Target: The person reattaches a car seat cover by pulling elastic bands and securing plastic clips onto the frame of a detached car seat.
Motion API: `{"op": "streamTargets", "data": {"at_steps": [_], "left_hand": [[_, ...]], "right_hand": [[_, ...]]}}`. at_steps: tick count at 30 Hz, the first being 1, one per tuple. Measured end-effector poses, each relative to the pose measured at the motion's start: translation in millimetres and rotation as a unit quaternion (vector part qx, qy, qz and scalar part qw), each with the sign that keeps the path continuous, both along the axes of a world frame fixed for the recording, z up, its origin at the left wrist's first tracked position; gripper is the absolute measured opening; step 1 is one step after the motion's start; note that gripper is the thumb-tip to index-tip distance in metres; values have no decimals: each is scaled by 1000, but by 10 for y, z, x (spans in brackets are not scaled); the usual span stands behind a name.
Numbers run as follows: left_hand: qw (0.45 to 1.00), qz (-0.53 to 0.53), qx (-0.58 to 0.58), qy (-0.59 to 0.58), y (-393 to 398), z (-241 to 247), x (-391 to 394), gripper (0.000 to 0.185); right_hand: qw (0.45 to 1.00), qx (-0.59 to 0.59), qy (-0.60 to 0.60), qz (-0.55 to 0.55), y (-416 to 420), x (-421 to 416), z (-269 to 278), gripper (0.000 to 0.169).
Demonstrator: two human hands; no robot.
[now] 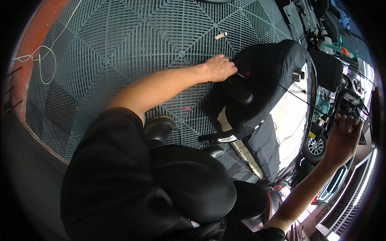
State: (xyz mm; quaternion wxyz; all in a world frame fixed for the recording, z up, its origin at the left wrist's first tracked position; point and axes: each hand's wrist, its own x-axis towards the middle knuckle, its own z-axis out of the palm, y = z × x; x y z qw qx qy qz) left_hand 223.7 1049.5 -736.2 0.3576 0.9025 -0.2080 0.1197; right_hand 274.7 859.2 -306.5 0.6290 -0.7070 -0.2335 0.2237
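Observation:
A car seat (271, 66) in a black cover lies in front of me, with a pale, brightly lit surface (291, 117) along its right side. My left hand (220, 68) is curled at the seat's near left edge. From its fingertips a thin metal shaft (240, 75) points toward the cover; the rest of that tool is hidden in the fist. Raised far to the right, my right hand (346, 132) is clenched on a thin black cord (304, 101), which stretches taut across to the seat. A black curved trim piece (217, 138) juts from the seat's lower end.
Grey interlocking grid tiles (144, 39) make up the floor. A small pale piece (221, 35) lies beyond my left hand, and a white cable (55, 64) loops near a red border (33, 60). Vehicles, including a car wheel (316, 146), stand at the right. My boot (159, 126) is below.

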Motion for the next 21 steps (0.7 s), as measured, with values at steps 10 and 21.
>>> {"op": "streamTargets", "data": {"at_steps": [10,21], "left_hand": [[628,-154,-516,562,149,-236,-258,33],[655,-134,-517,534,423,-304,-287,31]], "right_hand": [[992,-20,62,-108,250,1,-520,24],[997,-41,59,-39,289,363,-372,25]]}}
